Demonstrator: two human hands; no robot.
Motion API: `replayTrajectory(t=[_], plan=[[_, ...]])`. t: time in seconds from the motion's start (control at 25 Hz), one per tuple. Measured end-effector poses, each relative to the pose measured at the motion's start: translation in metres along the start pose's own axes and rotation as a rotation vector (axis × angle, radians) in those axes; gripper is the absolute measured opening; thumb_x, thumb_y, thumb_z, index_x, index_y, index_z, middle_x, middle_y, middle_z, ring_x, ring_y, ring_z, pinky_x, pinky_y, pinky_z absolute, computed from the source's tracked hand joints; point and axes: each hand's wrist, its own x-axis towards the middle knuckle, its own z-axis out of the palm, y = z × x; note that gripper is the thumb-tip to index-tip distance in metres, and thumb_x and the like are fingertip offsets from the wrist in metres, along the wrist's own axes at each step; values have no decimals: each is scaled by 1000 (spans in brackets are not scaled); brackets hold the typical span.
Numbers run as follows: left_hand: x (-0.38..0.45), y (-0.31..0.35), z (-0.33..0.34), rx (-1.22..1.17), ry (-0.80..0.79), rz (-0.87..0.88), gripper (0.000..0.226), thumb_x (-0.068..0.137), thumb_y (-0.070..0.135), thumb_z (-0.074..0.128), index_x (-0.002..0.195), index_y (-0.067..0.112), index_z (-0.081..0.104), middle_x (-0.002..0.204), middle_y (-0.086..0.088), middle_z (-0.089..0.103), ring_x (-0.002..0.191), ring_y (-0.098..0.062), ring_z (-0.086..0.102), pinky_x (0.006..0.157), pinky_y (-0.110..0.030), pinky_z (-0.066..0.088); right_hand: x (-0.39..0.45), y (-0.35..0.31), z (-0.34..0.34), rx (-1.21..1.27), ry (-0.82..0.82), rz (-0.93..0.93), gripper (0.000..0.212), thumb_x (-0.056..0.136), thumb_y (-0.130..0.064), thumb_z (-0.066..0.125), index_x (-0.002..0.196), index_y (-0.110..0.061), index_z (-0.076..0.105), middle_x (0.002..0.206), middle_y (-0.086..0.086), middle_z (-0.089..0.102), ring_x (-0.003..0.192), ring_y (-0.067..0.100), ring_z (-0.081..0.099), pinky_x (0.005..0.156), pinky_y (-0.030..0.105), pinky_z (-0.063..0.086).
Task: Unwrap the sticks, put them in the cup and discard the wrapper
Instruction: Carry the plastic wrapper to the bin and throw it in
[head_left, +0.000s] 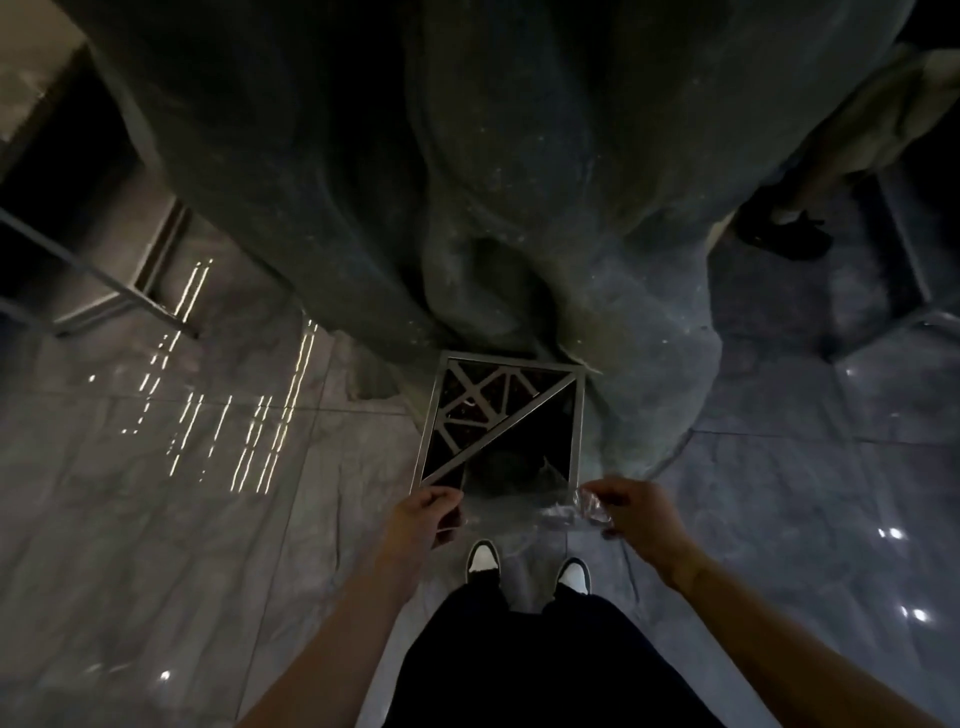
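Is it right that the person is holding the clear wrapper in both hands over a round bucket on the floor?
Not quite. The head view shows both the left hand and the right hand holding the clear wrapper, but what sits below them on the floor is a square bin with a metal frame, not a round bucket.

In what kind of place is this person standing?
Probably an indoor dining or public room, though the dim light leaves it uncertain. The floor is polished marble-like tile reflecting lights, a long draped cloth hangs ahead, and a square metal-framed bin stands on the floor.
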Motion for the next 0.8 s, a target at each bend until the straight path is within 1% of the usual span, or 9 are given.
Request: replayTrajectory(t=[0.08, 0.2, 0.28, 0.36, 0.44, 0.52, 0.6, 0.64, 0.8], plan=[[1, -4, 4, -16, 9, -31, 18, 89, 7, 62, 77, 13, 74, 63, 0, 69, 55, -8, 64, 58, -24, 52, 4, 2, 3, -107, 29, -43, 32, 86, -13, 68, 68, -39, 65, 60, -15, 68, 66, 10, 68, 60, 20, 53], [9, -7, 8, 60, 1, -54, 37, 87, -1, 59, 60, 21, 74, 56, 5, 69, 55, -9, 63, 63, -27, 49, 8, 3, 3, -282, 43, -164, 18, 87, -25, 67, 72, -35, 65, 58, -12, 62, 60, 4, 61, 58, 17, 48], [15, -9, 10, 199, -53, -4, 31, 83, -6, 60, 72, 20, 73, 60, 5, 68, 56, -7, 60, 62, -23, 48, 10, 4, 4, -369, 61, -229, 8, 89, -24, 65, 82, -25, 71, 61, -16, 57, 60, -2, 57, 56, 10, 42], [20, -13, 12, 411, -89, 121, 18, 82, -3, 65, 86, 15, 70, 67, 7, 63, 59, -3, 56, 60, -15, 45, 13, 3, 5, -417, 68, -249, 10, 87, -22, 67, 85, -14, 73, 64, -14, 60, 62, -3, 58, 58, 12, 44], [28, -18, 13, 569, -88, 231, 13, 83, 6, 69, 86, 19, 68, 70, 11, 63, 63, 1, 57, 60, -8, 43, 15, 3, 6, -423, 46, -222, 15, 84, -23, 71, 92, -11, 73, 81, 0, 72, 74, 11, 67, 69, 30, 54], [36, -21, 14, 663, -88, 288, 8, 85, 13, 69, 86, 21, 68, 72, 13, 64, 67, 3, 58, 61, -6, 43, 13, 3, 4, -430, 37, -209, 37, 79, -28, 75, 114, -17, 68, 108, 1, 68, 95, 17, 66, 85, 37, 55], [45, -21, 15, 742, -96, 317, 5, 86, 17, 67, 86, 22, 67, 75, 13, 65, 70, 0, 61, 62, -6, 43, 9, 2, 0, -437, 53, -225, 56, 76, -36, 77, 128, -29, 57, 120, -10, 53, 104, 11, 58, 88, 31, 53], [50, -19, 18, 767, -100, 322, 3, 87, 19, 66, 87, 22, 67, 78, 11, 67, 74, -5, 63, 66, -12, 45, 8, 0, -1, -437, 64, -241, 58, 76, -39, 75, 130, -35, 52, 121, -14, 49, 103, 8, 56, 86, 27, 52], [65, -14, 21, 818, -117, 294, 6, 89, 19, 63, 91, 16, 68, 87, -1, 70, 89, -21, 68, 75, -26, 48, 7, -6, -1, -554, 105, -326, 43, 84, -39, 66, 126, -38, 54, 118, -10, 59, 95, 3, 60, 78, 21, 53]])
